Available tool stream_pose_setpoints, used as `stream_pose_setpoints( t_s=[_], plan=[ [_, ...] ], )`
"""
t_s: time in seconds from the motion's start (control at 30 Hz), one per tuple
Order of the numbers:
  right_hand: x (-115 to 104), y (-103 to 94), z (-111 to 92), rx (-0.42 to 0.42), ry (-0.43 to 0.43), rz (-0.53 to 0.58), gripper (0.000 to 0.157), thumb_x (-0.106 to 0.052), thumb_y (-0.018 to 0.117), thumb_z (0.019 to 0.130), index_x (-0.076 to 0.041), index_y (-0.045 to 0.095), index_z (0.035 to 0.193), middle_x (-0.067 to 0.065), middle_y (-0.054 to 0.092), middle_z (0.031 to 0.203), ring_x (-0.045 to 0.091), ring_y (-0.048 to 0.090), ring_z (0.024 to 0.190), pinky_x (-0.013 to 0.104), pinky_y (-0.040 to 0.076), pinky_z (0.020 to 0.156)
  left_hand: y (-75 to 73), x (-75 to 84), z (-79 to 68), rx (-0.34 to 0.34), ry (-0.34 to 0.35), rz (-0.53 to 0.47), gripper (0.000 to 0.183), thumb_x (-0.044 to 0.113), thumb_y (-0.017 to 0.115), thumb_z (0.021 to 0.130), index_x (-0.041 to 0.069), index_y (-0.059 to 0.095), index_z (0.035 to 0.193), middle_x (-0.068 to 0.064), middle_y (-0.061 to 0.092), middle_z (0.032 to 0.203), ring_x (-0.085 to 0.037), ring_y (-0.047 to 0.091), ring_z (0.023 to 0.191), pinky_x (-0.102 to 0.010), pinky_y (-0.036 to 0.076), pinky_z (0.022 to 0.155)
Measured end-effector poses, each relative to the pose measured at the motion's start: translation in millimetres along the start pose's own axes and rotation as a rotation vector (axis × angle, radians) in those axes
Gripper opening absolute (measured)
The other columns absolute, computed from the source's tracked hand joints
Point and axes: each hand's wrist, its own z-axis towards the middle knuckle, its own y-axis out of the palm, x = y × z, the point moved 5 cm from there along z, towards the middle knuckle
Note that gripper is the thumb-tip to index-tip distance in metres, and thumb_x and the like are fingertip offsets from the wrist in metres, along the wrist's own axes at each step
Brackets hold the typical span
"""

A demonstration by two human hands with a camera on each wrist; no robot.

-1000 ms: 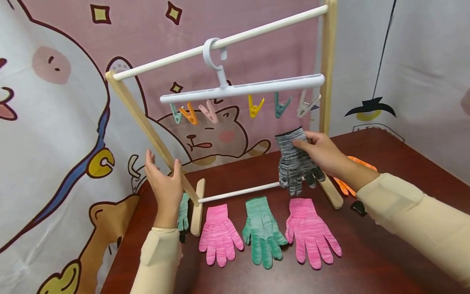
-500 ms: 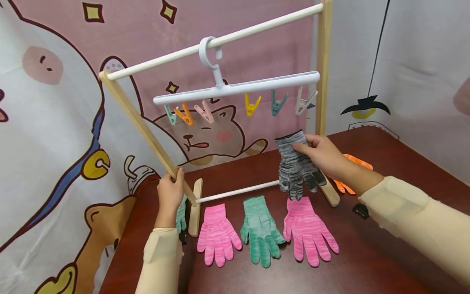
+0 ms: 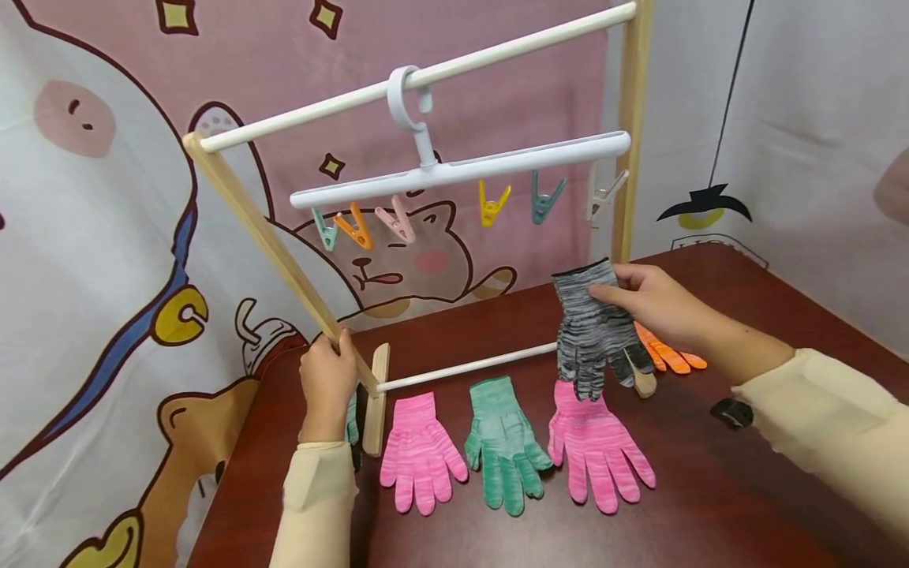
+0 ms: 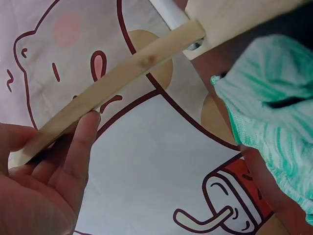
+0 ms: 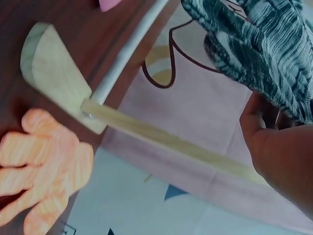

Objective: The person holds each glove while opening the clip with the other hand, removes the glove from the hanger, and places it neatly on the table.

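Observation:
My left hand (image 3: pixel 328 385) grips the left wooden post (image 3: pixel 266 244) of a drying rack low down; the left wrist view shows fingers and thumb around that post. In my right hand (image 3: pixel 656 304) a grey-black knitted glove (image 3: pixel 585 315) is pinched near its cuff, fingers hanging down. It hangs in front of the rack's right side, its fingertips overlapping a pink glove (image 3: pixel 604 457) in the head view. Above it a white hanger (image 3: pixel 461 171) hooks over the rack's top rod (image 3: pixel 511 49). Several clothespins dangle from the hanger, among them a white one (image 3: pixel 602 197) and a yellow one (image 3: pixel 491 205).
On the dark red table (image 3: pixel 497 544) lie another pink glove (image 3: pixel 420 454) and a green glove (image 3: pixel 506 446). An orange glove (image 5: pixel 44 166) lies right of the rack's right foot (image 5: pixel 54 73). Another green glove (image 4: pixel 274 98) is beside the left foot. A small black object (image 3: pixel 731 412) lies at right.
My left hand went from open beside the left post to gripping it. My right hand moved slightly right and down with the grey-black glove.

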Motion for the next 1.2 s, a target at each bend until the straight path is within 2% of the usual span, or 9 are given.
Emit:
stream_pose_setpoints(
  t_s=[0.1, 0.27, 0.43, 0.57, 0.93, 1.07, 1.2],
  plan=[
    [0.9, -8.1, -6.6, -0.002, 0.013, 0.002, 0.055, -0.043, 0.055, 0.089, -0.008, 0.048, 0.13, 0.003, 0.059, 0.108, 0.012, 0.059, 0.093, 0.028, 0.053, 0.077, 1.0, -0.9, -0.8, -0.006, -0.004, -0.006, 0.041, 0.039, 0.046, 0.094, 0.002, 0.063, 0.086, -0.018, 0.066, 0.072, -0.035, 0.063, 0.064, -0.046, 0.048, 0.054],
    [5.8, -23.7, -14.8, 0.032, 0.028, -0.014, 0.055, -0.042, 0.055, 0.089, -0.007, 0.047, 0.131, -0.002, 0.061, 0.103, 0.011, 0.062, 0.088, 0.029, 0.054, 0.073, -1.3, 1.8, 0.8, 0.009, 0.015, -0.025, 0.041, 0.038, 0.046, 0.094, 0.002, 0.065, 0.091, -0.018, 0.067, 0.076, -0.038, 0.064, 0.068, -0.049, 0.048, 0.058],
    [14.9, -39.2, -22.0, 0.064, 0.064, -0.054, 0.058, -0.045, 0.055, 0.088, -0.007, 0.046, 0.131, 0.002, 0.059, 0.104, 0.015, 0.062, 0.086, 0.03, 0.054, 0.073, -2.7, 3.1, 0.5, 0.002, 0.02, -0.03, 0.043, 0.039, 0.045, 0.095, 0.001, 0.064, 0.09, -0.018, 0.067, 0.075, -0.036, 0.063, 0.067, -0.047, 0.048, 0.057],
    [23.8, -45.4, -29.5, 0.055, 0.114, -0.059, 0.061, -0.047, 0.055, 0.087, -0.006, 0.044, 0.131, 0.004, 0.058, 0.104, 0.018, 0.062, 0.086, 0.033, 0.055, 0.074, -1.5, 1.1, -1.2, -0.007, 0.007, -0.034, 0.041, 0.038, 0.045, 0.095, 0.002, 0.065, 0.093, -0.018, 0.068, 0.077, -0.035, 0.064, 0.067, -0.045, 0.049, 0.056],
    [40.0, -56.0, -41.6, 0.065, 0.153, -0.157, 0.064, -0.051, 0.05, 0.088, -0.006, 0.042, 0.133, 0.005, 0.062, 0.103, 0.017, 0.064, 0.082, 0.034, 0.055, 0.069, -0.2, -0.2, -2.8, -0.014, -0.006, -0.043, 0.04, 0.039, 0.045, 0.095, 0.004, 0.065, 0.094, -0.017, 0.069, 0.08, -0.035, 0.065, 0.07, -0.047, 0.05, 0.058],
    [48.4, -64.2, -42.4, 0.076, 0.165, -0.064, 0.063, -0.051, 0.048, 0.09, -0.008, 0.037, 0.134, -0.002, 0.062, 0.098, 0.017, 0.064, 0.083, 0.037, 0.055, 0.07, 0.1, 2.3, -1.8, -0.023, -0.004, -0.048, 0.042, 0.04, 0.043, 0.095, 0.005, 0.066, 0.096, -0.017, 0.069, 0.083, -0.037, 0.065, 0.073, -0.049, 0.05, 0.062],
    [59.6, -73.3, -42.2, 0.076, 0.174, 0.034, 0.055, -0.049, 0.045, 0.092, -0.014, 0.035, 0.133, -0.009, 0.063, 0.093, 0.015, 0.064, 0.083, 0.038, 0.055, 0.071, -0.9, 1.3, -0.6, -0.023, -0.017, -0.05, 0.043, 0.041, 0.043, 0.095, 0.005, 0.066, 0.095, -0.017, 0.069, 0.082, -0.036, 0.065, 0.071, -0.047, 0.051, 0.059]
  ],
)
